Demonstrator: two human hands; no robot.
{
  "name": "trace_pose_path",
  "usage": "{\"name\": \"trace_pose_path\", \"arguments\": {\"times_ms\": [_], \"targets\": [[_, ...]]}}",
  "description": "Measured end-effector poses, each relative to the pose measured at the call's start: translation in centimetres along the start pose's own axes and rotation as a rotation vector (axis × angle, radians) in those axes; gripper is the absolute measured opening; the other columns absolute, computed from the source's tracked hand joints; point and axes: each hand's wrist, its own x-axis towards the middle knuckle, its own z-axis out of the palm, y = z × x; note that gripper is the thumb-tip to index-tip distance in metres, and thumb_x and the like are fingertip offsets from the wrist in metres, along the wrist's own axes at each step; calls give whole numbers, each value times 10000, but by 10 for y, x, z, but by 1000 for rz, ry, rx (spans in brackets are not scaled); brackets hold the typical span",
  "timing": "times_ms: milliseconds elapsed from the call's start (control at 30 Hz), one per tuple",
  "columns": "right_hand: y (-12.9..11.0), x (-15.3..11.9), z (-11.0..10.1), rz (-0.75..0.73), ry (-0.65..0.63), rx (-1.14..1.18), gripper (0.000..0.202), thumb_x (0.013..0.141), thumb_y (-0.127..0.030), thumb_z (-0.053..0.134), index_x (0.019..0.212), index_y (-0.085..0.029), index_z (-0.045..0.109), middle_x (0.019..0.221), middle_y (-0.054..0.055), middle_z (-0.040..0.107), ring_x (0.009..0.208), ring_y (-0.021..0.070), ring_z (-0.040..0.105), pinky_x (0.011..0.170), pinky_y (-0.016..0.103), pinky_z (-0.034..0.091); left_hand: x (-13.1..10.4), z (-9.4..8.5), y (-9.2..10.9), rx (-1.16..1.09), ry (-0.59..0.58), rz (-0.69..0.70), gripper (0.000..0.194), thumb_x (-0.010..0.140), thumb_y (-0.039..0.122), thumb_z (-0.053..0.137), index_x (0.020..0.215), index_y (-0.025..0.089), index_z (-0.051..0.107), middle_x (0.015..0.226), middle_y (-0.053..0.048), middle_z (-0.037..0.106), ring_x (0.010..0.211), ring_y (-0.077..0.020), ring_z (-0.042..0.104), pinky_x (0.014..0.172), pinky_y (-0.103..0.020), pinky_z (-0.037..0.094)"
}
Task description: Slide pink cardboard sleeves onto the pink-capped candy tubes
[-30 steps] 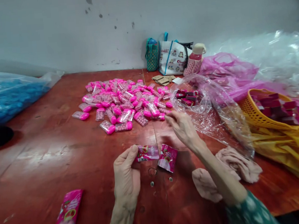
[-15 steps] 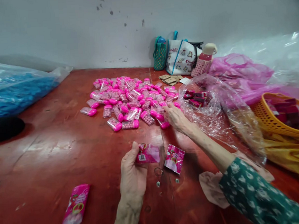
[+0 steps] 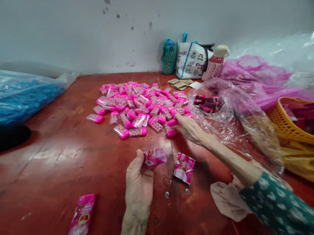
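Note:
My left hand (image 3: 139,182) is closed on a small pink printed sachet (image 3: 154,158), pinched between thumb and fingers above the red table. The arm in the green floral sleeve is on the right, and my right hand (image 3: 189,128) reaches the near right edge of a pile of clear candy bottles (image 3: 138,104) with bright pink caps. Its fingertips close around the pink cap of one candy bottle (image 3: 172,122). Between my hands lies another pink sachet (image 3: 184,168), flat on the table. A filled pink sachet (image 3: 82,216) rests at the lower left.
Crumpled clear plastic (image 3: 228,119) with dark red packets borders the pile on the right, near a yellow basket (image 3: 281,120). A beige cloth (image 3: 228,200) lies under my right forearm. Blue-filled plastic (image 3: 22,95) sits left. A bag (image 3: 190,60) and bottles stand by the wall.
My right hand has drawn slightly nearer along the pile's edge, and the bottles by its fingertips have shifted. The sachet in my left hand has tilted, its right end higher.

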Motion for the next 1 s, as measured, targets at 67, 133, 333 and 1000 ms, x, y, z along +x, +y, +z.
{"name": "trace_pose_path", "arguments": {"times_ms": [67,133,333,1000], "targets": [[-20,-12,-8,72,6,141,207,915,-279,340,975,-152,492,803,52,622,683,148,586,611,276,476,0,-1,-1,27,-29,61,83,657,205,705,626,149,653,599,21,665,556,-84,598,588,-200,492],[-47,-25,-21,219,-6,517,229,924,-340,310,936,-183,475,752,14,588,645,123,579,585,250,480,0,-3,-3,86,-50,112,101,647,230,714,640,144,661,620,17,672,564,-88,593,596,-208,483],[-109,-55,-47,499,-77,1152,205,872,-404,419,832,-220,500,670,-24,472,517,85,468,481,207,453,-3,-7,-7,220,-57,270,87,649,251,710,656,170,679,628,40,668,587,-80,571,628,-202,454],[-114,-85,-15,612,-1,1025,205,817,-355,550,935,-187,553,695,-17,520,552,74,430,469,173,355,-16,3,-11,404,-306,140,287,646,151,697,928,151,646,797,-33,671,659,-104,596,623,-189,475]]}}
